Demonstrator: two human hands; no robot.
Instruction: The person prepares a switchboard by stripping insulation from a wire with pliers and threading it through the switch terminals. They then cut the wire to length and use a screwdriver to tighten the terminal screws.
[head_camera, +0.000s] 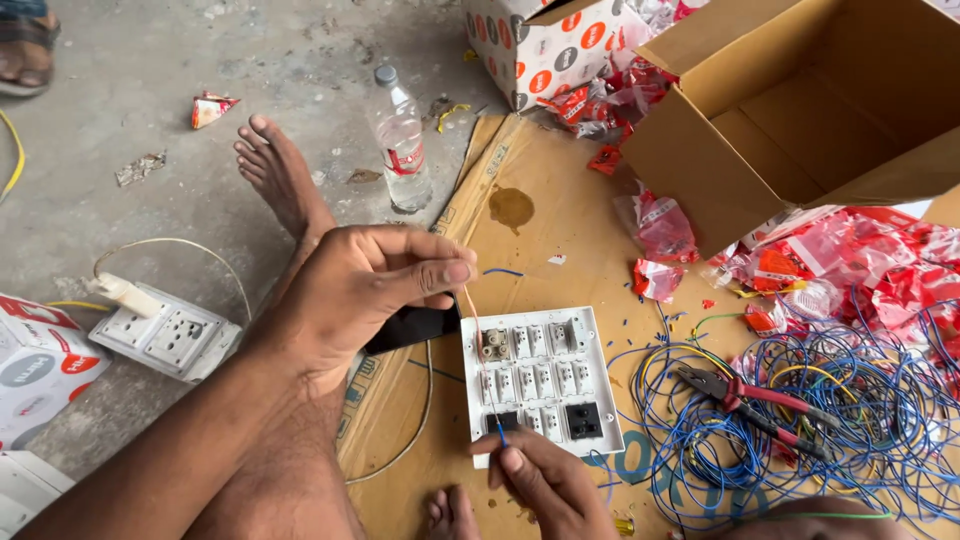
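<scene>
Support: grey concrete floor (150, 60), dusty. A flattened sheet of cardboard (560, 230) lies on it, centre to lower right of the frame, with a brown stain near its upper middle.

On the cardboard: white switch plate (545, 375), lower centre; tangle of blue wire (860, 410) with red-handled pliers (755, 400) on top, right; open brown carton (800, 100), upper right; red wrappers (850, 265) beside it.

On bare floor: clear plastic bottle (400, 140), upright, upper centre; white socket board (165, 340), left.

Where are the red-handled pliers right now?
In the head view the pliers lie right of the white switch plate, on the tangle of blue wire, below the open cardboard box.
</scene>
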